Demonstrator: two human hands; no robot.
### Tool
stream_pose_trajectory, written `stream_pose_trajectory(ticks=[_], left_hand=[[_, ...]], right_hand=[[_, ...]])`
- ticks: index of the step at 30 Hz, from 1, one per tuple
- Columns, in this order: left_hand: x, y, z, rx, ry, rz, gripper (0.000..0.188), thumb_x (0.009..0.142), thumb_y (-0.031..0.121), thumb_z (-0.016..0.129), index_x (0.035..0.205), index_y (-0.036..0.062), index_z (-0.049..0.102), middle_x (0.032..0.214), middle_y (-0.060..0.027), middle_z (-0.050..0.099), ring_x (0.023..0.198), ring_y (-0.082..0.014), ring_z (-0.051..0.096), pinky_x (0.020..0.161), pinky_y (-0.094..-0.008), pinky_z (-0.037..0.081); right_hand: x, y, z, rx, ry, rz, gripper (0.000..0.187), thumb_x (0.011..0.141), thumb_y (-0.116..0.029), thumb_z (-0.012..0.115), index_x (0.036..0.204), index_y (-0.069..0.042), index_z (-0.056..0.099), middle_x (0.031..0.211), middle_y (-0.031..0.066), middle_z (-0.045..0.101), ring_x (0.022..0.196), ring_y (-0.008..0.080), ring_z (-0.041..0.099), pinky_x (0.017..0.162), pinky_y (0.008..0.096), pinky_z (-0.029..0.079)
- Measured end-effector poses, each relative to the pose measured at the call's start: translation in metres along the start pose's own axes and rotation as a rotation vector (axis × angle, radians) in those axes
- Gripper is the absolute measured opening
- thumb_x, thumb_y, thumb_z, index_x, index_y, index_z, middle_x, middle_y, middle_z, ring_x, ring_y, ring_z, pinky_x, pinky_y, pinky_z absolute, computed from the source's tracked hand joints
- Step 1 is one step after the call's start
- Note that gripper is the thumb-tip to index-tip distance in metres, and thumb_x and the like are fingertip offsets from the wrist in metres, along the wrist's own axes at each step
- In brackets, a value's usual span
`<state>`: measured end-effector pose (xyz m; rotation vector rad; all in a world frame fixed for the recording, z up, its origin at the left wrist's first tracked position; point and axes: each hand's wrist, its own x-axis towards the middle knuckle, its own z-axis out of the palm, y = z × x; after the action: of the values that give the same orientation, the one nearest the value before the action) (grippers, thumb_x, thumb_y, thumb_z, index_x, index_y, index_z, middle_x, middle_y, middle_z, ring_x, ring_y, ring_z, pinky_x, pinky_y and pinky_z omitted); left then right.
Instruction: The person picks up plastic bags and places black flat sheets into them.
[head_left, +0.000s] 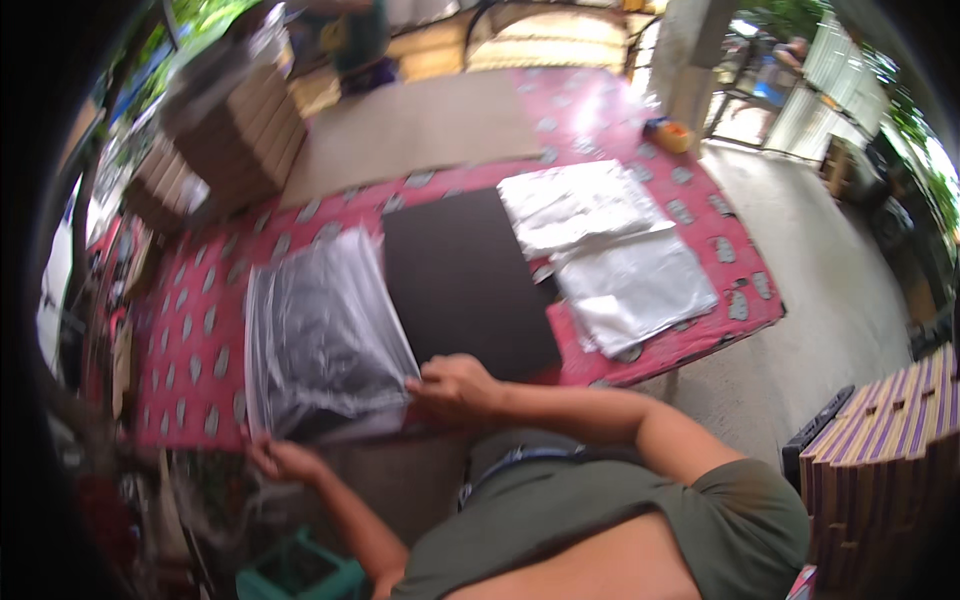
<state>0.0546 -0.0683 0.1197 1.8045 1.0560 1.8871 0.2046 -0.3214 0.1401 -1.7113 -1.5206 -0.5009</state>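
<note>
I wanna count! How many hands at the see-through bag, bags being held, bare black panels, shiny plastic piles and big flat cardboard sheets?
Hands, left hand and right hand: 2
See-through bag: 1
Bare black panel: 1
Shiny plastic, far pile and near pile: 2
Flat cardboard sheet: 1
Total: 7

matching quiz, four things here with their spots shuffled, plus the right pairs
1. clear plastic bag
2. flat black rectangular panel
3. shiny silvery plastic pile
4. stacked brown cardboard boxes

A. back left of the red patterned table
B. held by the right hand
C. right of the panel
D. between bag and silvery pile

Pairs: 1-B, 2-D, 3-C, 4-A
</note>
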Motion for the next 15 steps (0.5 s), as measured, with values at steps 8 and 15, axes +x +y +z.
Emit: stream_pose_trajectory(ticks=[8,15], left_hand=[[-0.012,-0.11,0.019,0.332,-0.03,-0.036,0.02,0.061,-0.01,0.039,0.065,-0.0007,0.056,0.087,-0.0156,0.055,0.091,-0.0288,0.052,0.075,-0.039,0.044],[-0.03,-0.13,0.012,0.333,-0.006,-0.06,0.017,0.06,-0.011,0.039,0.06,-0.0006,0.053,0.09,-0.0151,0.056,0.092,-0.0286,0.052,0.076,-0.0388,0.044]], right_hand=[[0.011,-0.011,0.093,-0.107,-0.519,0.116,0.009,0.065,-0.014,0.057,0.067,-0.008,0.063,0.077,0.0052,0.055,0.082,0.0207,0.052,0.07,0.035,0.038],[0.001,-0.024,0.095,-0.202,-0.508,-0.011,0.01,0.061,-0.017,0.058,0.062,-0.009,0.063,0.087,0.0064,0.05,0.094,0.023,0.042,0.088,0.0511,0.021]])
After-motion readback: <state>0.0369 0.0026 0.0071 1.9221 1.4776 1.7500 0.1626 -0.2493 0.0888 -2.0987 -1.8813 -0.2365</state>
